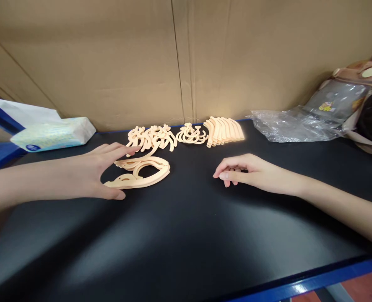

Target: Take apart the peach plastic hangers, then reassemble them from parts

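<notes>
A stack of flat peach-coloured curved plastic pieces [143, 171] lies on the black table top [186, 235]. My left hand [102, 174] is beside it on the left, fingers stretched out, thumb and fingertips touching the stack's edges. My right hand [247, 171] rests on the table to the right, fingers curled loosely under with nothing seen in them. Farther back lie a tangled heap of hook-like peach pieces [152, 137], a small cluster of ring-shaped ones [192, 135] and a neat row of curved bars [225, 130].
A cardboard wall [179, 54] closes the back. A tissue pack [52, 133] sits at the far left by a blue frame. Crumpled clear plastic bags [299, 121] and a brown packet [362, 75] lie at the far right. The table's blue front edge [314, 283] runs low right.
</notes>
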`<state>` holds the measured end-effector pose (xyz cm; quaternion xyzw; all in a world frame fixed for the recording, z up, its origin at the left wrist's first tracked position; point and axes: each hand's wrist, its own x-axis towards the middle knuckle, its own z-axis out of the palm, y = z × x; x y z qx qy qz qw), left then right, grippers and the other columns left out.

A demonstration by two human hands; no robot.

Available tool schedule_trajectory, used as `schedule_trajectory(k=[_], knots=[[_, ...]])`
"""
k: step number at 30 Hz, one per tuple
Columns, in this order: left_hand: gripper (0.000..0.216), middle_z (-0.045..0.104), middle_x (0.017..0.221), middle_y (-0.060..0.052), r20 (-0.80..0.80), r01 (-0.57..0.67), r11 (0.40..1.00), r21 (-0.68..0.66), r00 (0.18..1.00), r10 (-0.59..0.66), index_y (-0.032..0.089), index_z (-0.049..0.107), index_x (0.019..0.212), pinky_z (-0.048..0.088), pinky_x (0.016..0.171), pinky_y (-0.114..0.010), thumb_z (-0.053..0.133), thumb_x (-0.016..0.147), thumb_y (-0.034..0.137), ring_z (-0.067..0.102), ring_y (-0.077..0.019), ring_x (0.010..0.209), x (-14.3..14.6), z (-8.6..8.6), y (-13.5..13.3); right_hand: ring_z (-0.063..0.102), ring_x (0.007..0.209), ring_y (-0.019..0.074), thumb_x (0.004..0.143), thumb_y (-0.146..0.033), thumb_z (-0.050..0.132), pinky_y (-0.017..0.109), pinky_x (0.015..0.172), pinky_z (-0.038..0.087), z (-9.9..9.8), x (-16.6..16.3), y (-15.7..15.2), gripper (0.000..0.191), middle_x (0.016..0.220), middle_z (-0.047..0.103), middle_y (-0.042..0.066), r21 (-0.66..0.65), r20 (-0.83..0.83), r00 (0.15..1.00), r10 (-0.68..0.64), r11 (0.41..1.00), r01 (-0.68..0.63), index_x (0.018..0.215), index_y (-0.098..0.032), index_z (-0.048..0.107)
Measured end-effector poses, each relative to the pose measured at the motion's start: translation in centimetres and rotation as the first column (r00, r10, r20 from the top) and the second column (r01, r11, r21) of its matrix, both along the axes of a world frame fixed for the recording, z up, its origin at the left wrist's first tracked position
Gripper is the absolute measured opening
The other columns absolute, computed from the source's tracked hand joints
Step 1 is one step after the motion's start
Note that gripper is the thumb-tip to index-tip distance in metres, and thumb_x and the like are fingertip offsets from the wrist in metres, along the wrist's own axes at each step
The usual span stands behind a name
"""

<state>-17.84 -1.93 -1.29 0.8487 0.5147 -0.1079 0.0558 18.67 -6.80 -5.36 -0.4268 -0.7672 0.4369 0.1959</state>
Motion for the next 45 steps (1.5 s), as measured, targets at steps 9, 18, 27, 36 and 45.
schedule_trajectory(k=[9,18,27,36,45], knots=[[0.089,0.042,0.142,-0.014,-0.029,-0.069,0.997,-0.043,0.997,0.068,0.014,0.025,0.146,0.029,0.108,-0.042,0.057,0.072,0.05,0.042,-0.0323,0.127,0.19,0.33,0.0,0.056,0.071,0.0134,0.088,-0.051,0.052,0.027,0.065,0.04,0.06,-0.06,-0.08,0.036,0.076,0.065,0.001,0.011,0.004,1.0,0.0,1.0,0.0,0.096,-0.019,0.067],[0.085,0.043,0.141,-0.013,-0.046,-0.08,0.996,-0.044,0.996,0.078,0.013,0.025,0.145,0.031,0.106,-0.039,0.054,0.073,0.049,0.043,-0.0312,0.126,0.38,0.45,0.08,0.057,0.072,0.0138,0.088,-0.051,0.052,0.027,0.066,0.041,-0.05,0.04,-0.02,0.036,0.076,0.066,0.002,0.013,0.009,1.0,0.013,1.0,-0.013,0.097,-0.019,0.066],[0.084,0.045,0.14,-0.012,-0.035,-0.057,0.998,-0.024,0.998,0.056,0.013,0.027,0.145,0.033,0.104,-0.038,0.053,0.073,0.049,0.043,-0.0304,0.125,0.21,0.49,0.22,0.058,0.073,0.0145,0.088,-0.052,0.051,0.028,0.067,0.041,-0.1,0.15,0.02,0.038,0.078,0.066,0.002,0.016,0.012,1.0,0.022,1.0,-0.022,0.098,-0.019,0.066],[0.081,0.045,0.14,-0.012,0.006,-0.022,1.0,-0.02,1.0,0.022,0.012,0.03,0.141,0.032,0.105,-0.037,0.054,0.074,0.049,0.043,-0.03,0.126,0.17,0.35,0.19,0.058,0.072,0.0144,0.088,-0.052,0.051,0.028,0.066,0.041,-0.08,0.18,0.0,0.038,0.077,0.067,0.002,0.03,0.015,1.0,0.022,0.999,-0.022,0.097,-0.019,0.067],[0.079,0.042,0.143,-0.012,-0.002,-0.014,1.0,-0.023,1.0,0.014,0.015,0.03,0.141,0.032,0.105,-0.04,0.055,0.075,0.05,0.042,-0.0317,0.127,0.15,0.4,0.31,0.059,0.074,0.0141,0.089,-0.05,0.051,0.027,0.067,0.041,-0.06,0.2,0.04,0.036,0.079,0.067,0.002,0.023,0.008,0.999,0.034,0.999,-0.034,0.098,-0.019,0.066]])
